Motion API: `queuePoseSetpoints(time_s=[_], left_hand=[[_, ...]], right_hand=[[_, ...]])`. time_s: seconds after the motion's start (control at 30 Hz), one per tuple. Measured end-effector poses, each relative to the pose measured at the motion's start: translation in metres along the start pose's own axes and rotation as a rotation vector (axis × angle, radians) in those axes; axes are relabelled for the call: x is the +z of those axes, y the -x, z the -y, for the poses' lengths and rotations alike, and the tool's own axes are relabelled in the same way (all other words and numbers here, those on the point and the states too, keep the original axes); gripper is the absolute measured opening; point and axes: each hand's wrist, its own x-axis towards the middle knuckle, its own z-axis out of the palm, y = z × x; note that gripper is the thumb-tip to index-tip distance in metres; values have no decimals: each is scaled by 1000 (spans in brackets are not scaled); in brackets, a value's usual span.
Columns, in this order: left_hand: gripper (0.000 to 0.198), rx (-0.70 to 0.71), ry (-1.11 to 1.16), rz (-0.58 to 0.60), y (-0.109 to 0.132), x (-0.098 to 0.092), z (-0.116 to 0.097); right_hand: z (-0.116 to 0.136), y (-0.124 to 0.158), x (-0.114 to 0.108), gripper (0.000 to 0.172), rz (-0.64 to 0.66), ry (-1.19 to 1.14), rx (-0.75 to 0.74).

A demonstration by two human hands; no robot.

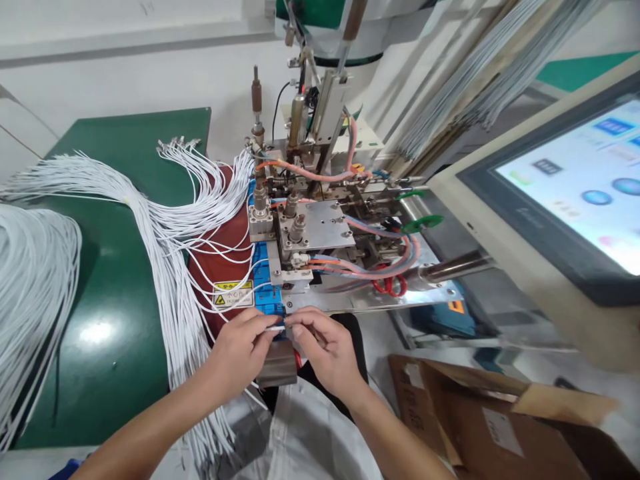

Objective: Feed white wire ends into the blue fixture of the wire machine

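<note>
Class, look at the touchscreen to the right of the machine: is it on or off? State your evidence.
On: the touchscreen glows pale and shows blue round and rectangular icons inside its dark bezel.

Bright, even light; glare on the green table (97,331); edges bend and blur.

A green desk (115,320) lies on the left. A big screen (575,193) glows on the right and shows round blue buttons. A brown cardboard box (500,427) sits open below it. Red scissors (390,285) lie under orange and blue tubes (360,267). A yellow warning sticker (233,293) sits beside the desk.
</note>
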Motion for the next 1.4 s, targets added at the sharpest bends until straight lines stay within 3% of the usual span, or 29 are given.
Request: queuePoseSetpoints(time_s=[0.2, 0.33, 0.43, 0.5, 0.6, 0.73, 0.8, 0.87, 0.97, 1.03, 1.2, 1.4], left_hand=[[27, -63, 106, 39, -5, 0, -5], [21, -116, 176, -29, -5, 3, -6], [8, 41, 6, -152, -2, 7, -1], [17, 220, -205, -219, 2, 8, 3], [33, 428, -484, -223, 9, 8, 7], [30, 483, -573, -259, 11, 8, 8], [24, 432, -486, -312, 8, 9, 5], [16, 280, -269, -334, 4, 10, 3], [14, -36, 103, -265, -1, 11, 0], [15, -153, 245, -191, -2, 11, -1], [18, -235, 348, -107, -4, 7, -3], [18, -300, 480, -75, -5, 9, -3]], right_hand=[[2, -5, -3, 10, 39, 29, -29], [3, -10, -5, 14, 101, 116, -3], [1, -11, -2, 16, 89, 150, 17], [1, -11, 1, 20, 32, 179, 43], [3, -11, 6, 23, -36, 210, 89], [5, -11, 8, 22, -44, 153, 138], [3, -10, 8, 23, -56, 42, 167], [0, -8, 10, 20, -94, -86, 184], [-6, -6, 13, 10, -110, -168, 147], [-7, -6, 15, 7, -95, -143, 102], [-6, -7, 16, 9, -129, -60, 39], [-9, -5, 25, 9, -217, -139, 130]])
